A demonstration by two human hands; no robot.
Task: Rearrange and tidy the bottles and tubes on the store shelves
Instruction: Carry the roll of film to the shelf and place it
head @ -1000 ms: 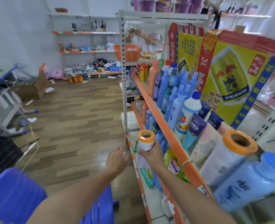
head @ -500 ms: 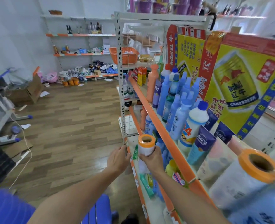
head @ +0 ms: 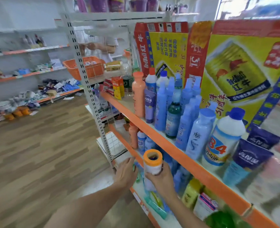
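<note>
Orange-capped white bottle (head: 152, 163): gripped upright in right hand (head: 162, 178), beside orange shelf edge (head: 177, 150); left hand (head: 125, 173) open, fingers touching shelf.

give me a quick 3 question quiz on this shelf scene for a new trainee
1. True or false: the right hand holds a white bottle with an orange rim.
2. Which bottle stands nearest the far end of the upper shelf? A) the tall orange bottle B) the white bottle marked 84 C) the dark green bottle
3. Fill in: the left hand rests at the edge of the ______ shelf.

Key: 1 true; 2 A; 3 lower
</note>
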